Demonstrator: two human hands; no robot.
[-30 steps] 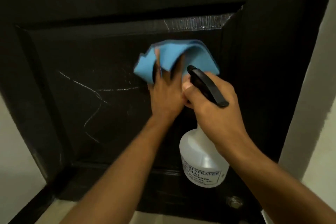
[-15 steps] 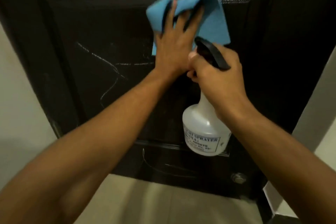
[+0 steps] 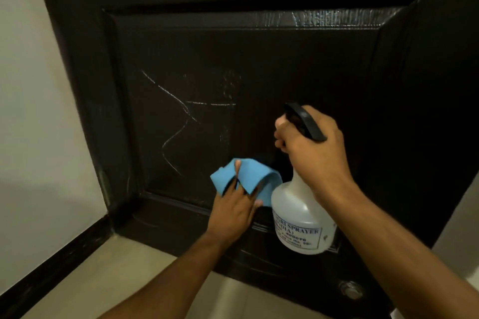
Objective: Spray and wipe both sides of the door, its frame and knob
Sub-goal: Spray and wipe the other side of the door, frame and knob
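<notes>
Both forearms extend forward and down toward the dark door. The right hand is curled round the neck of the white spray bottle, fingers at the black trigger head, nozzle facing the door; the bottle hangs upright just in front of the door's lower rail. The left hand presses the blue cloth flat against the door's recessed panel near its lower edge, fingers spread over folds of cloth. Beyond, pale scribble marks cross the panel left of the cloth. A wet sheen shows on the door's upper moulding.
</notes>
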